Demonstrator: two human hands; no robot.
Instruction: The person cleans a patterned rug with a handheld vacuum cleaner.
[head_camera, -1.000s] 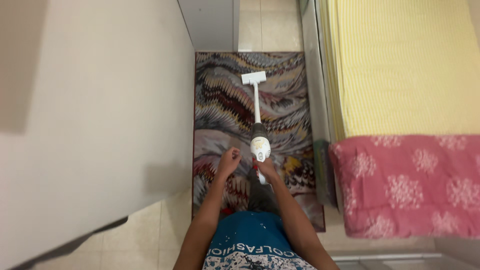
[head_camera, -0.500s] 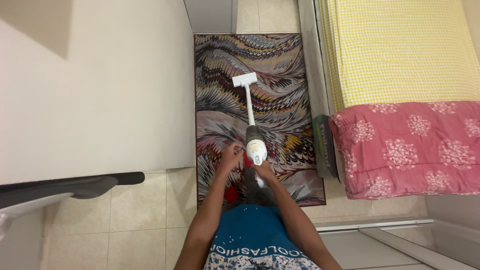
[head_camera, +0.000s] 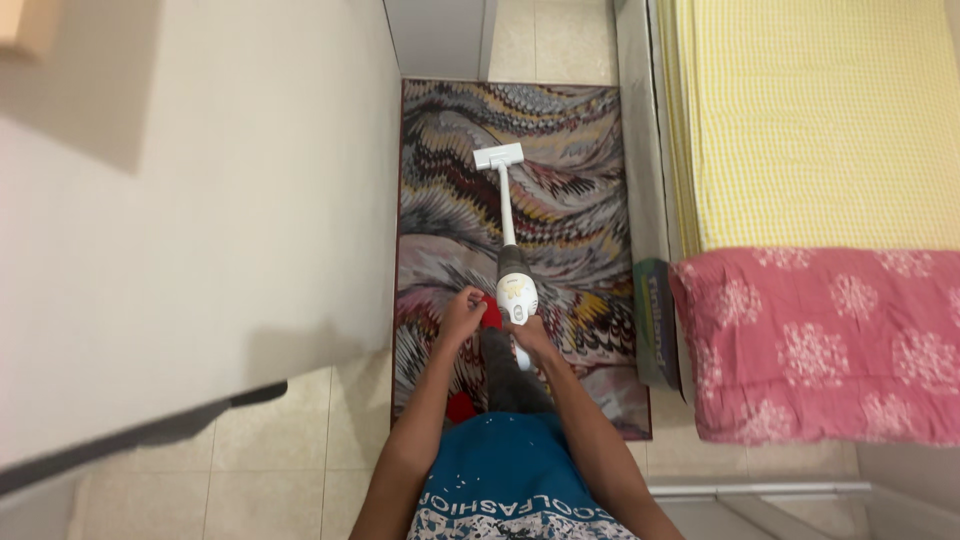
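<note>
Vacuum cleaner (head_camera: 512, 262), a slim white stick model, is seen from the head view, stretched over a patterned rug (head_camera: 560, 140). Its flat floor head (head_camera: 498, 156) is pressed on the rug between a pale wall (head_camera: 200, 200) and a bed (head_camera: 820, 120) covered in yellow check, with a pink floral blanket (head_camera: 830, 340) folded at the near end. The right hand (head_camera: 530, 335) is closed around the handle just below the motor body. The left hand (head_camera: 462, 315) is curled shut beside the body; whether it touches cannot be told. The machine is judged light, rigid and smooth-shelled, best held at the handle.
</note>
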